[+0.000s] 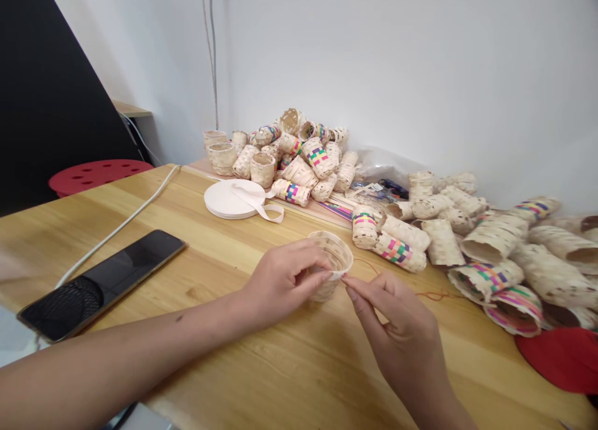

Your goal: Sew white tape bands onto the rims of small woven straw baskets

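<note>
One wood table (299,374). At back and right, big pile of woven baskets (320,159): more than twenty, too jumbled to count right. One phone (103,286), flat. One roll of white tape (228,200). Two hands: left hand (284,280) grips rim of one small basket (338,250); right hand (402,324) has thumb and finger pinched together, thing inside too tiny to tell. Small basket between hands, mouth up, long way up-down, just left of right fingertips; left hand nearer. One orange thread (436,295) behind right hand.
</note>
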### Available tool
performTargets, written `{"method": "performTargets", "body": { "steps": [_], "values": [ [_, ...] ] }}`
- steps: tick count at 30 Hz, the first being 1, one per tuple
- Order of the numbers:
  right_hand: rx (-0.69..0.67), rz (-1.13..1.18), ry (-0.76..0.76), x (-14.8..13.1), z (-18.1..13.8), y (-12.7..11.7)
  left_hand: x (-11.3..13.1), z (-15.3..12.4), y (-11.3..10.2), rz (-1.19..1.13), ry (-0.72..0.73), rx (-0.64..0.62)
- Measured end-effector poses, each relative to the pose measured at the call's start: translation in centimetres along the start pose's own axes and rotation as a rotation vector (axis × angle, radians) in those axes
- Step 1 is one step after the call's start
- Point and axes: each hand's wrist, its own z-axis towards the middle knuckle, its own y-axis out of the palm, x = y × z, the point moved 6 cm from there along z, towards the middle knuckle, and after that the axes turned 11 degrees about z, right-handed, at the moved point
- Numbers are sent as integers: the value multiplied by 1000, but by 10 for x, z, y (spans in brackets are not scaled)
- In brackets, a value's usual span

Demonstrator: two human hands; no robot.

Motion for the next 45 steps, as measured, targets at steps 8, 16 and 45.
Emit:
{"method": "performTargets", "body": {
  "steps": [8, 16, 45],
  "values": [
    [51, 162, 108, 1, -2, 6, 16, -13, -1, 261, 180, 212],
    [43, 386, 369, 17, -5, 15, 24, -17, 3, 354, 323, 223],
    [120, 810, 706, 41, -22, 34, 18, -13, 3, 375, 340, 240]
  ]
}}
